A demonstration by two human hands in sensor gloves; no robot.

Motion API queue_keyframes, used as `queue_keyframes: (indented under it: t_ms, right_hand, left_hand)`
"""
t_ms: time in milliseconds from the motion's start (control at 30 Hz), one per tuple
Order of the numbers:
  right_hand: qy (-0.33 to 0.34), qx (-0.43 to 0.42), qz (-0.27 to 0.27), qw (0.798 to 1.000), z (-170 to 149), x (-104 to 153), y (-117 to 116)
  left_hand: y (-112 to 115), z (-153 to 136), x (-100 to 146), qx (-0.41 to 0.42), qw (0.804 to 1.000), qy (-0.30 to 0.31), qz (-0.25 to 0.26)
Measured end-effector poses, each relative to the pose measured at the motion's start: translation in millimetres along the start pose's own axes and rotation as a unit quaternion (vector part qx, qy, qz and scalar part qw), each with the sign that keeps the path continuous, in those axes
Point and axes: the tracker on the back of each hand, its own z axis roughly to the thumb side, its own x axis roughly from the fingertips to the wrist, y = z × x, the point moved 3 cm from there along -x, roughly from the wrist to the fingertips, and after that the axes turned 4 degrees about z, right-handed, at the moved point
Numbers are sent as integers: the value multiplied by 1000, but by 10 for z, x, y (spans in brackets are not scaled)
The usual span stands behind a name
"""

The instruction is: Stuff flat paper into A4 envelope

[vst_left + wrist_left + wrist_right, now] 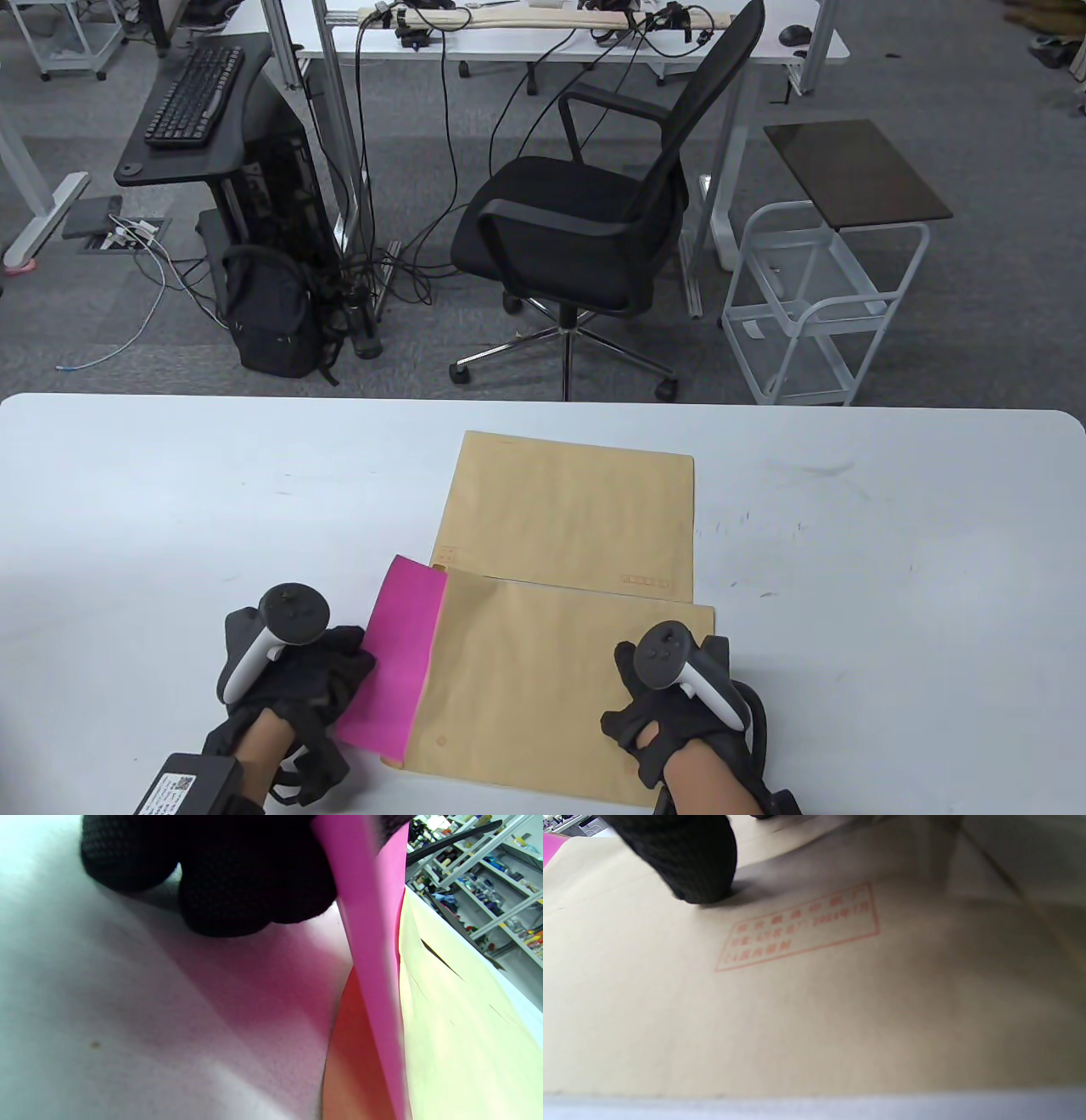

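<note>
Both gloved hands are working at the white counter (170, 509)'s near edge: the left hand (293, 671) is gripping the pink paper (394, 658), which is sitting partly inside the near envelope (543, 679), while the right hand (679, 705) is pressing that envelope flat beside a red boxed stamp (797, 927), too blurred to read. A second envelope (577, 518) is lying just behind.
</note>
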Motion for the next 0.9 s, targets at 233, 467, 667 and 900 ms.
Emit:
queue_keyframes:
  t_ms: [233,467,667,900]
  right_hand:
    - [0,0,0,1000,1,0,-1]
    - [-2,1,-2,1000,1,1,0]
    - [-3,1,-3,1000,-3,3,0]
    - [-23,14,-11,1000,-12,24,18]
  left_hand:
    - [32,38,-2,-5,1000,-2,-2]
    - [48,112,5,-14,1000,1,2]
    - [89,160,1,-27,1000,3,2]
    - [82,154,10,-34,999,-6,2]
